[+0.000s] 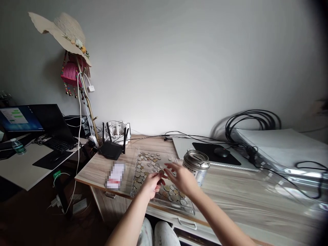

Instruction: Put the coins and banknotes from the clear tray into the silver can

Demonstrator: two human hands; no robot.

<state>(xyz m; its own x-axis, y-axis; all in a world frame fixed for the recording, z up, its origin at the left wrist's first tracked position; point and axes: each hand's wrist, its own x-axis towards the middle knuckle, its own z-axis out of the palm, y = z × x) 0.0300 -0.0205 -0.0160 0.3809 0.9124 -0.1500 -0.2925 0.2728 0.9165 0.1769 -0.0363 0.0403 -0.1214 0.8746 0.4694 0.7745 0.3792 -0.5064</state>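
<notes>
Many coins (139, 175) lie spread in a clear plastic tray (191, 209) on the wooden desk. Over the tray's middle, my left hand (151, 184) is closed, with what looks like a coin between thumb and fingers. My right hand (183, 177) hovers just beside it, fingers stretched out and apart, and no object shows in it. Its palm side is hidden from me. Behind my right hand stands a round metal tin (196, 160), with a dark slot in its lid. Some coins are hidden beneath both hands.
Left of the tray are a blurred-out paper slip (115, 176) and a black router (111, 150). Behind the tin lies a dark mouse pad (205, 150) with a mouse (221, 152). Coiled black cables (252, 118) sit at the back right. A white cord (80, 136) hangs left of the desk.
</notes>
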